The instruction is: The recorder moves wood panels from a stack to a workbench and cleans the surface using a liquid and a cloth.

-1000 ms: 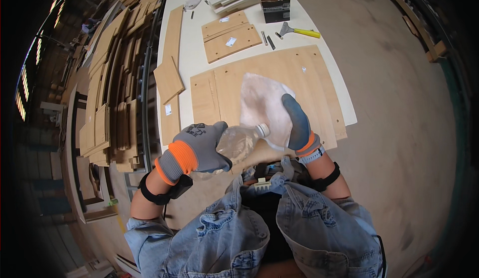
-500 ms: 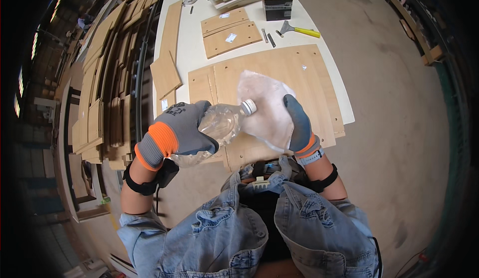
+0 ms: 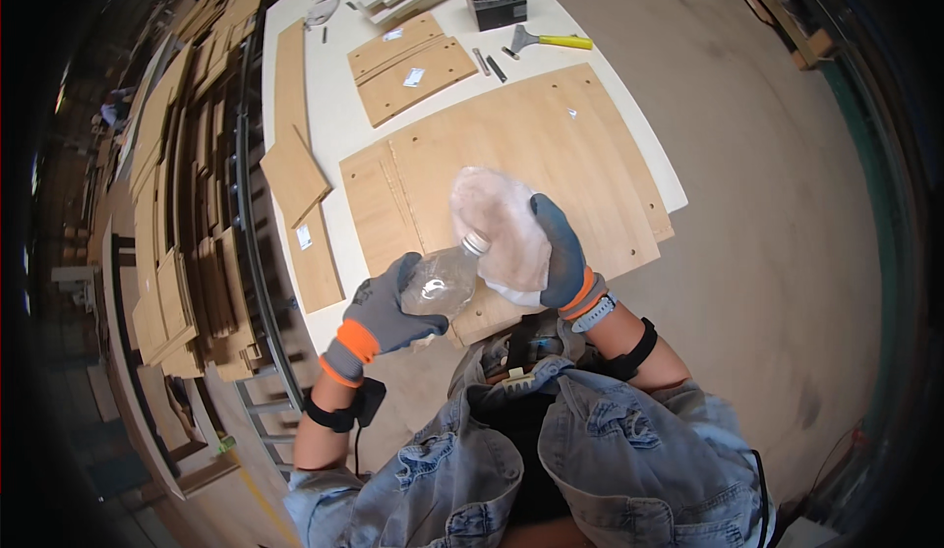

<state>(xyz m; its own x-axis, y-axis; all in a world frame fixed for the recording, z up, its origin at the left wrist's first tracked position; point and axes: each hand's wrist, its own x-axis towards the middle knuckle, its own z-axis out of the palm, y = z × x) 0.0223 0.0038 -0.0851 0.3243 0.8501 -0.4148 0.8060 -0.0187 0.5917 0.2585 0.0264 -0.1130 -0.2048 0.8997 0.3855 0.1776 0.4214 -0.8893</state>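
My left hand, in a grey and orange work glove, is wrapped round a clear plastic bottle. The bottle lies tilted, its white cap pointing up and right against a pale, stained cloth. That cloth is held in my right hand, gloved alike, its fingers bent over the cloth's right edge. Both hands are above the near edge of a large wooden panel, which has small holes along its sides and a seam near its left end.
The panel rests on a white table. Farther back are smaller boards, a yellow-handled scraper, a marker-like dark stick and a black box. Narrow boards lie at left. Stacked planks stand beyond the table's left side.
The view has turned and shifted, so the table appears farther left and tilted. Both hands still hold the bottle and the cloth, with the cap close to the cloth in both frames.
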